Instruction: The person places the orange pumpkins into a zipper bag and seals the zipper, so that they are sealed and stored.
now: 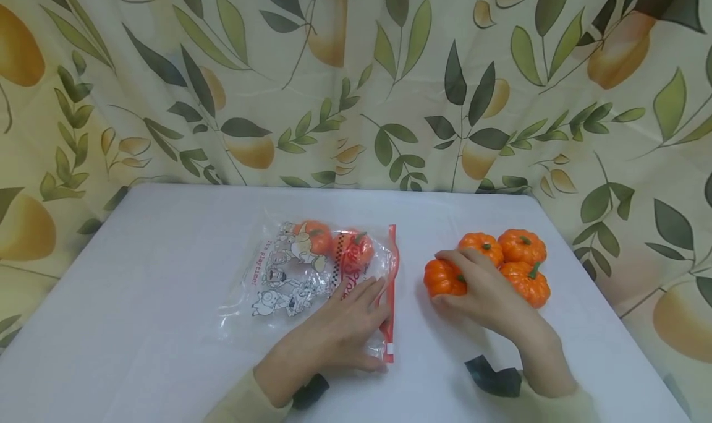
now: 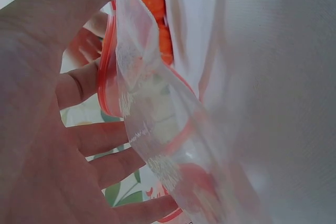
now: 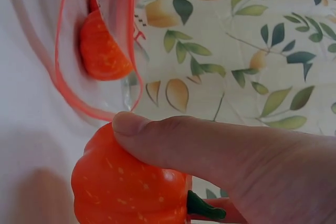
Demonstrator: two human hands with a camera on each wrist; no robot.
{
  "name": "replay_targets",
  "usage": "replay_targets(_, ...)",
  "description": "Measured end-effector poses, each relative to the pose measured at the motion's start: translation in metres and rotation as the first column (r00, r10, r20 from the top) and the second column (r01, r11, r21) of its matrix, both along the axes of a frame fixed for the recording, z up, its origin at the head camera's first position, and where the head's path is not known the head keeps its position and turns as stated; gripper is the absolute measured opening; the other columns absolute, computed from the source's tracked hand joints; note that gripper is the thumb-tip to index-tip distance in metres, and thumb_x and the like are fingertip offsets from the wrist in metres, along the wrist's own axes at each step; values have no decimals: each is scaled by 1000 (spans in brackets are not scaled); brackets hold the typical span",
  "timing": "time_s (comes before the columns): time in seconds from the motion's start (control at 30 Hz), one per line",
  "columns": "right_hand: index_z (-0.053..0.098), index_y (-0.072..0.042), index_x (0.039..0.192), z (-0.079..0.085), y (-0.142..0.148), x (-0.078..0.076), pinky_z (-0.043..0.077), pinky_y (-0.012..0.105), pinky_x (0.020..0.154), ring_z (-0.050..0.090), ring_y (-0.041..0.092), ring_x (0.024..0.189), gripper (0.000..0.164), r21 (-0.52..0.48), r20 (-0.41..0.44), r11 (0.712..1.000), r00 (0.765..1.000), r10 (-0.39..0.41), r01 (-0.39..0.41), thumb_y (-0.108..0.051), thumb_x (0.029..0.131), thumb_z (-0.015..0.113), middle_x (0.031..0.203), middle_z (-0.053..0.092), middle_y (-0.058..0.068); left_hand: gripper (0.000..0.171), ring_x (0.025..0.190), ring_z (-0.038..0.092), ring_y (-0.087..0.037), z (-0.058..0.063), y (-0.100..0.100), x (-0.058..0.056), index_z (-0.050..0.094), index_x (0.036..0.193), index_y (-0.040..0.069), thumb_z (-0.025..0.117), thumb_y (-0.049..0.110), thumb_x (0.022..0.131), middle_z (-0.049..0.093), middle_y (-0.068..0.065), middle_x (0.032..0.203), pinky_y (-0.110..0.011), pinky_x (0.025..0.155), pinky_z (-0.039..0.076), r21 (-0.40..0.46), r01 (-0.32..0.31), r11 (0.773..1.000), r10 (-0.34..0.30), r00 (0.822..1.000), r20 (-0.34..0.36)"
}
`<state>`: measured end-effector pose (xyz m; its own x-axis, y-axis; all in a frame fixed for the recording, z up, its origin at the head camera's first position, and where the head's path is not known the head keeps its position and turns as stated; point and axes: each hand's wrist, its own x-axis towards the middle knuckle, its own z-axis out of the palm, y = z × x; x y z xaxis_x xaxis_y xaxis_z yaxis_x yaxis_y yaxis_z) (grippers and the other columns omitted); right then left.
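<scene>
A clear printed zip bag (image 1: 236,308) with a red zip edge (image 1: 392,330) lies on the table. Inside it are two small orange pumpkins, one toward the back left (image 1: 317,240) and one nearer the mouth (image 1: 361,253). My left hand (image 1: 339,330) rests at the bag's mouth, its spread fingers (image 2: 113,166) touching the plastic. The mouth gapes in the right wrist view, showing a pumpkin (image 3: 102,48) within. My right hand (image 1: 492,290) grips another pumpkin (image 1: 442,279) between thumb and fingers, right of the bag; its green stem (image 3: 205,205) points back toward the palm.
Three more pumpkins sit beyond and right of my right hand: one at back left (image 1: 481,245), one at back right (image 1: 523,247), one in front (image 1: 531,284). A white cloth covers the table (image 1: 139,274). Behind it hangs a leaf-patterned curtain (image 1: 356,101).
</scene>
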<state>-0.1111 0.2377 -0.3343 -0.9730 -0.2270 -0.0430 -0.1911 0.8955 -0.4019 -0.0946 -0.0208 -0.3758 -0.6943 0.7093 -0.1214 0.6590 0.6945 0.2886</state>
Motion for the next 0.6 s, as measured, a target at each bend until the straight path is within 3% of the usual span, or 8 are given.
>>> replay_targets(0.2,53,-13,139,-3,-7,-8,50,62,96,50,37,126,65,-11,-1,1000,1000,11,-12,-25,81,81,137,55,16,79,153,22,-26,1,0,0,48,143,23,74,60,79,23,-1,165,-60,120,23,-15,-2,1000,2,1000,-10)
replay_targets(0.43,44,-1,143,-10,-17,-18,48,62,100,50,40,127,77,-54,66,997,997,-47,51,-31,82,81,140,53,21,76,153,22,-26,1,1,0,49,142,24,74,59,80,22,-2,166,-60,120,23,-17,8,1000,-9,1000,-17)
replay_targets(0.6,45,-3,142,-20,-20,-22,48,61,101,51,38,126,77,-82,70,995,996,-48,53,-34,81,81,139,54,18,72,153,22,-27,2,2,0,52,138,24,75,58,79,23,-3,166,-61,120,22,-8,3,1000,-3,1000,0)
